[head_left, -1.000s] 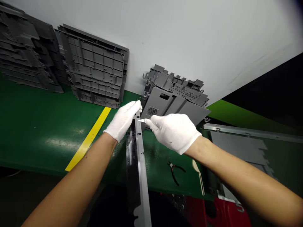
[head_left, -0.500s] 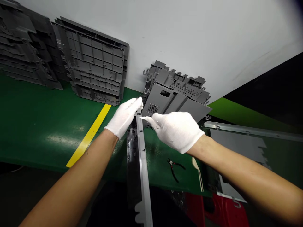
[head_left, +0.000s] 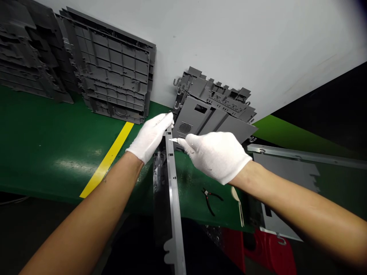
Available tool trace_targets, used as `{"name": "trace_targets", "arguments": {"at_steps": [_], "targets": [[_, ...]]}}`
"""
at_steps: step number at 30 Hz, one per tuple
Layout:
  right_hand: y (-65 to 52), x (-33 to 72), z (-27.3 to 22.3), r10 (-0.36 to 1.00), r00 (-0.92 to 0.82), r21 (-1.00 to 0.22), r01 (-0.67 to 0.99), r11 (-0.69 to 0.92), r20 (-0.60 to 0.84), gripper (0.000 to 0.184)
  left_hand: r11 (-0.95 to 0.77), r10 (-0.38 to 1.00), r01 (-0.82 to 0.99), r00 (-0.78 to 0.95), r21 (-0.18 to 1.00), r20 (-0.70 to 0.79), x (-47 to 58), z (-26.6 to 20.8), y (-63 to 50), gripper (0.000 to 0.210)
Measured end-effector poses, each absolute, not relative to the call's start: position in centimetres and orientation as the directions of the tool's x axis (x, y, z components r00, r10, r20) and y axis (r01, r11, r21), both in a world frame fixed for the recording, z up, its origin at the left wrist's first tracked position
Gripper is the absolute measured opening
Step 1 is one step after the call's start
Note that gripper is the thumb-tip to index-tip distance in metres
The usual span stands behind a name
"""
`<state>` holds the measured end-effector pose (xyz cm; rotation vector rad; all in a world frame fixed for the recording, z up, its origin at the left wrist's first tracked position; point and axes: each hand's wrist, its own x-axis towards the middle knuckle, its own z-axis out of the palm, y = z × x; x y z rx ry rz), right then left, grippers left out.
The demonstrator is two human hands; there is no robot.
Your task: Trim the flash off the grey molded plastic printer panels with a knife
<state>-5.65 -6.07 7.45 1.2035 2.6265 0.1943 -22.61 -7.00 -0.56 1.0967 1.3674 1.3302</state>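
Note:
My left hand (head_left: 150,137), in a white glove, is closed round the far end of a grey plastic panel (head_left: 173,191) that stands on edge toward me. In my gloved right hand (head_left: 216,156) is a small knife, its handle hidden in the fist. The pointed blade (head_left: 173,140) lies against the panel's slotted top edge, just on the near side of my left hand. Past both hands, several grey panels (head_left: 192,118) with vents and hooks lean against the white wall.
Side cutters (head_left: 211,201) and a pale spoon-like tool (head_left: 235,194) lie on the green tabletop (head_left: 94,141). A stack of ribbed grey panels (head_left: 114,65) leans at the back left. Yellow tape (head_left: 109,158) crosses the table. A metal-edged rack (head_left: 301,158) stands at right, above a red stool-like object (head_left: 272,252).
The view has shifted slightly, so most things sit a little higher. Both hands keep nearly the same place on the panel, with the blade still at its edge.

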Motion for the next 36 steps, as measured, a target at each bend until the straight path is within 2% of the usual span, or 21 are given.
{"name": "trace_targets", "arguments": {"at_steps": [10, 32, 34, 36], "targets": [[-6.3, -5.5, 7.4, 0.757, -0.634, 0.237, 0.720, 0.652, -0.156, 0.066, 0.027, 0.981, 0.023, -0.190, 0.999, -0.022, -22.7, -0.6, -7.0, 0.036], [-6.2, -4.9, 7.0, 0.751, -0.647, 0.181, 0.729, 0.660, -0.130, 0.067, 0.017, 0.986, 0.024, -0.166, 1.000, -0.013, -22.6, -0.4, -7.1, 0.035], [-6.5, -4.8, 7.2, 0.741, -0.654, 0.144, 0.727, 0.672, -0.155, 0.066, 0.015, 0.985, 0.021, -0.170, 1.000, -0.012, -22.6, -0.4, -7.1, 0.035], [-6.9, -4.5, 7.8, 0.695, -0.685, 0.042, 0.705, 0.708, -0.217, 0.064, 0.008, 0.985, 0.009, -0.175, 1.000, -0.007, -22.8, -0.4, -7.1, 0.035]]}}
